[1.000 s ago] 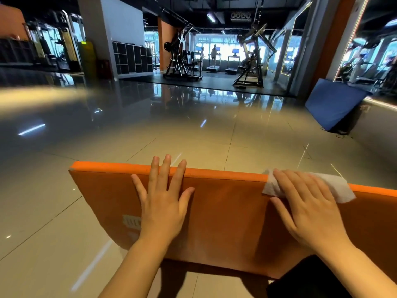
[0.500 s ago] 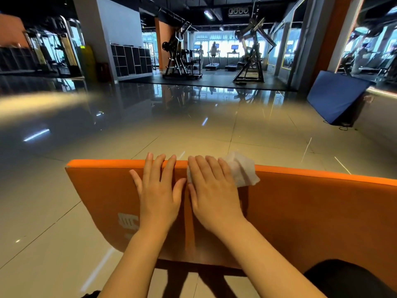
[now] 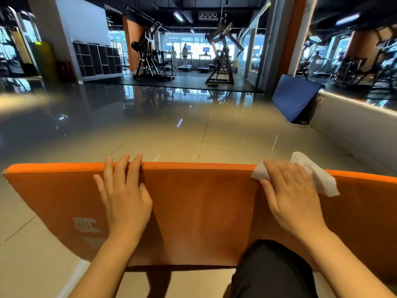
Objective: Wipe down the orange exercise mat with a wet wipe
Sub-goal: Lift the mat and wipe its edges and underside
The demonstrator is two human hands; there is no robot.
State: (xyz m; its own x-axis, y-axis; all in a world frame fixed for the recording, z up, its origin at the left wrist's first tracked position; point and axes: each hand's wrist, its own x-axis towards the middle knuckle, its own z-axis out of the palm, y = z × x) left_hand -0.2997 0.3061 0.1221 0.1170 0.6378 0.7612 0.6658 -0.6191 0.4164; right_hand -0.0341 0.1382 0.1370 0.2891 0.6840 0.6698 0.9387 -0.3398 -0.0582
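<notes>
The orange exercise mat (image 3: 199, 214) stands on its long edge in front of me, its near face towards me and a faded logo at lower left. My left hand (image 3: 124, 196) lies flat on that face, fingertips reaching over the top edge. My right hand (image 3: 290, 194) presses a white wet wipe (image 3: 320, 177) flat against the mat near its top edge, right of centre. The wipe sticks out beyond my fingers on both sides.
Glossy tiled floor (image 3: 193, 134) stretches ahead. A blue mat (image 3: 294, 97) leans against the right wall, with a cable on the floor beside it. Gym machines (image 3: 221, 57) and a dark shelf unit (image 3: 96, 59) stand far back. My dark-clothed knee (image 3: 270, 269) is at the bottom right.
My right hand has slid the wipe along the top of the mat from beside my left hand out to the right. My left hand stays in place.
</notes>
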